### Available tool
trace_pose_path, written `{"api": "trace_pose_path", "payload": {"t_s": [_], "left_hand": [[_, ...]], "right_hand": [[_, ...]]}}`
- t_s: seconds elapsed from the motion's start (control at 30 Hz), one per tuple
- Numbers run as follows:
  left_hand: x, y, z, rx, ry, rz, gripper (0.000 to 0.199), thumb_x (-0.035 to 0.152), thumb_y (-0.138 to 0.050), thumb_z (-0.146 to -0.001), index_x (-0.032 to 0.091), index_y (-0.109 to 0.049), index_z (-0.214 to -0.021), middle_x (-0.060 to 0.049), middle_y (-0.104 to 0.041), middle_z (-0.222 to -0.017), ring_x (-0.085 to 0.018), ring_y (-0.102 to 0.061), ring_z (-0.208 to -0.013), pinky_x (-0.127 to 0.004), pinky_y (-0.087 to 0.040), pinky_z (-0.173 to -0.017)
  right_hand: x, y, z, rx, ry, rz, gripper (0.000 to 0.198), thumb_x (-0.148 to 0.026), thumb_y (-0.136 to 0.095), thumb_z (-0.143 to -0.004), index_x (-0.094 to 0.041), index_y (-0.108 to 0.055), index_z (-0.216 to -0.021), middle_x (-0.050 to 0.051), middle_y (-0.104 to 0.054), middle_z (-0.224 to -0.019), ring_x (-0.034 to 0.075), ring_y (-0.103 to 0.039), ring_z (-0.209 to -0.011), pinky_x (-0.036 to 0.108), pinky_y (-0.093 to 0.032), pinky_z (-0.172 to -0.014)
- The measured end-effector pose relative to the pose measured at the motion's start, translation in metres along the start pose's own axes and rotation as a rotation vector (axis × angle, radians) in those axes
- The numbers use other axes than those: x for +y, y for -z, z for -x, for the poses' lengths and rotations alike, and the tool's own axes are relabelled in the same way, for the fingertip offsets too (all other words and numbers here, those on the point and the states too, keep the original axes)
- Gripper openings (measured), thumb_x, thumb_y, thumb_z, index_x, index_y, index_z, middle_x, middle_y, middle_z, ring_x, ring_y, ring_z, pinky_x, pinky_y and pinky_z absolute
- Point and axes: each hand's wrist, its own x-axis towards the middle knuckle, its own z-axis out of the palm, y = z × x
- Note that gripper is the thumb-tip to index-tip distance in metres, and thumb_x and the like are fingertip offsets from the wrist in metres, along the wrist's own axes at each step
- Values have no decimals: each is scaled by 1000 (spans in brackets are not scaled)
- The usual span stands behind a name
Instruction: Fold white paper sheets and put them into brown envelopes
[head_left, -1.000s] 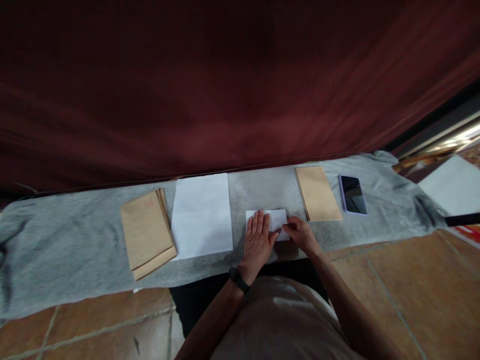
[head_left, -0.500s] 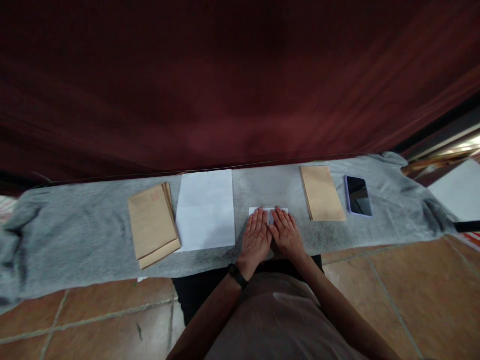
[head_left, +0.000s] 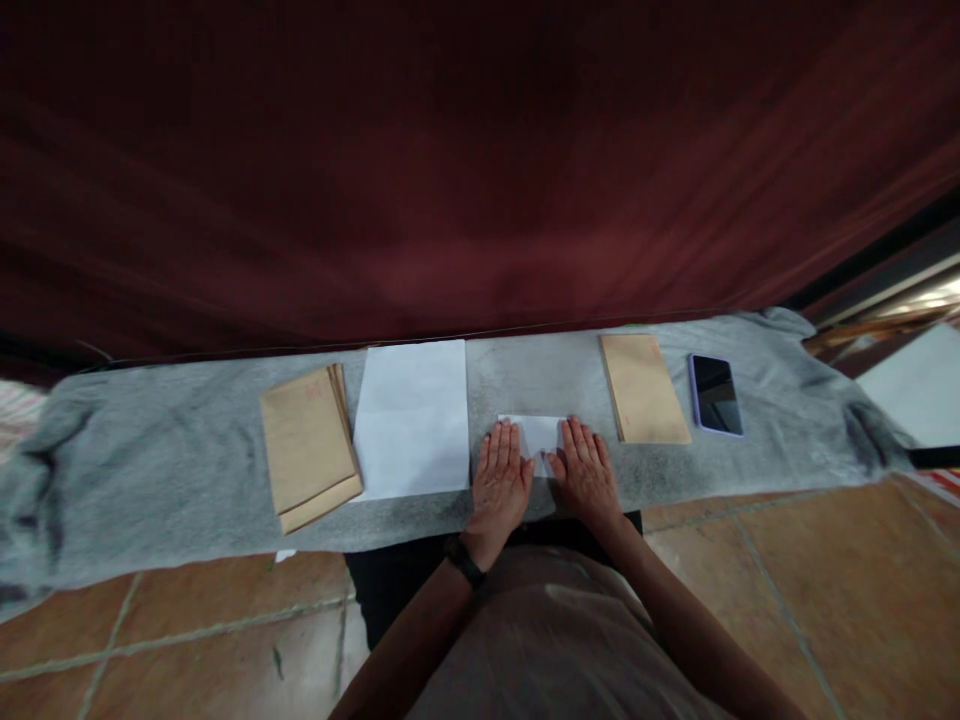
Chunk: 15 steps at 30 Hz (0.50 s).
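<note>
A small piece of white paper, seemingly folded, (head_left: 541, 440) lies on the grey cloth in front of me. My left hand (head_left: 501, 480) rests flat over its left end, fingers stretched out and pointing away from me. Over the right end lies my right hand (head_left: 586, 474), also flat with its fingers extended. Between the two hands the middle of the paper shows; both ends are covered. Just left of my left hand are larger white paper sheets (head_left: 412, 420), lying flat.
Several brown envelopes (head_left: 309, 440) lie stacked at a slant on the left. Another brown envelope stack (head_left: 645, 390) sits right of my hands, beside a phone (head_left: 716, 395) in a purple case. Grey cloth (head_left: 172, 450) covers the narrow table; a dark red curtain (head_left: 480, 200) hangs behind.
My hands have slid apart along the small white paper, the left one leftward and the right one rightward, baring its middle.
</note>
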Motion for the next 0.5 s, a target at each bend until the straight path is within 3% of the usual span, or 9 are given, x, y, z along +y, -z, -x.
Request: {"api": "trace_pose_path", "payload": {"t_s": [0.17,0.43,0.5], "left_hand": [[2,6,26,-75,-198,4,65,36,-41,-105,14,-21,-162,-13,-29,-167,-25,-21,-157,-48,-24,-128],[-8,14,37,-117,-177,-84,73,42,-52,-101,11,-24,-161,-17,-28,-167,-28,-19,-157,-50,-26,-127],[-7,15,37,-127,-186,-115,71,40,-52,-100,13,-26,-160,-17,-27,-167,-29,-18,-157,-50,-26,-127]], "right_hand": [[-1,0,1,5,-4,-2,64,-44,-37,-106,-10,-30,-161,18,-37,-162,34,-35,-150,53,-25,-121],[-7,4,-1,2,-26,-7,63,-39,-38,-105,-9,-31,-160,20,-36,-163,35,-34,-150,57,-23,-122],[-14,8,3,-23,37,-7,60,-36,-37,-106,-12,-32,-160,17,-34,-164,33,-32,-152,56,-22,-123]]}}
